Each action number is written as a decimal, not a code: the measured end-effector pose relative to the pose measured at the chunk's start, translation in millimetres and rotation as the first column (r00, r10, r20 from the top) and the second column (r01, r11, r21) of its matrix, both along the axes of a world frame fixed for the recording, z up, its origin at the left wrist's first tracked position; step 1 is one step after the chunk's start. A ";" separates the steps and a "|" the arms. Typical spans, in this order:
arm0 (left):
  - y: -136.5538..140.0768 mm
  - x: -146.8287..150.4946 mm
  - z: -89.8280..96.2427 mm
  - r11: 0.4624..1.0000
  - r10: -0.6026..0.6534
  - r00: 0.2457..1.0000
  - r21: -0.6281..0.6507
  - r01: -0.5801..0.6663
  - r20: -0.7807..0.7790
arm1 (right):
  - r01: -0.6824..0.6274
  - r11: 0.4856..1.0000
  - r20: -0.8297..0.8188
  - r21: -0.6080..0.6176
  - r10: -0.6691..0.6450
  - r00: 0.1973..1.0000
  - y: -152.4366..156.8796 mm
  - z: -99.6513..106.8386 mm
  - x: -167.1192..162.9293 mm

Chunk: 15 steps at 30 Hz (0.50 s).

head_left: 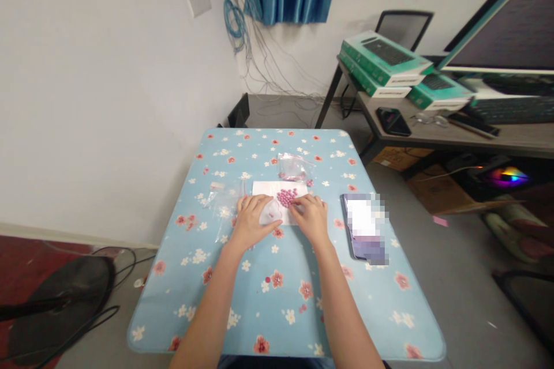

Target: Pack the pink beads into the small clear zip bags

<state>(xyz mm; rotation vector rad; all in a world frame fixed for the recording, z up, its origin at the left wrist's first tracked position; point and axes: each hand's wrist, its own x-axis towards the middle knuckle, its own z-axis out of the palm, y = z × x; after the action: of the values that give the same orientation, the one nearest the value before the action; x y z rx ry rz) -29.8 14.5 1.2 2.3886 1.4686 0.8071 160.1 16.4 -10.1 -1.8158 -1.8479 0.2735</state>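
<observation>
A pile of small pink beads [286, 198] lies on a white sheet of paper [265, 187] in the middle of the table. My left hand [250, 220] curls around a small whitish plastic bag [270, 213], thumb in front and fingers behind; a pink speck shows in it. At the right edge of the pile is my right hand [312, 216], its thumb and fingertips drawn together over the beads. Whatever sits between those fingertips is too small to make out. Just behind the paper is a clear zip bag [295, 167] with pink beads in and beside it.
Clear plastic bags [223, 199] lie left of the paper. A phone [363, 228], partly blurred out, rests on the right of the flowered table [242, 311]. Beyond stands a desk [433, 130] with green keyboard boxes [381, 60] and a monitor [506, 23]. A wall [108, 98] borders the left.
</observation>
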 end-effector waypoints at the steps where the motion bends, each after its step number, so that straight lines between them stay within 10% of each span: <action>1: 0.1 0.0 -0.1 1.000 0.001 1.000 0.002 -0.001 0.001 | 0.001 1.000 0.001 0.001 -0.001 1.000 0.0 0.1 -0.5; 15: 0.3 -1.1 -1.9 1.000 -0.021 1.000 0.003 0.021 0.008 | -0.100 0.989 -0.428 0.108 0.137 0.893 -0.1 6.8 -1.7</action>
<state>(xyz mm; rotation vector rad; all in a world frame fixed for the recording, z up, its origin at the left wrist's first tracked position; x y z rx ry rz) -30.9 14.9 -0.7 2.3964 1.4377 0.8140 158.4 16.4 -3.3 -1.4412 -1.6226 0.5882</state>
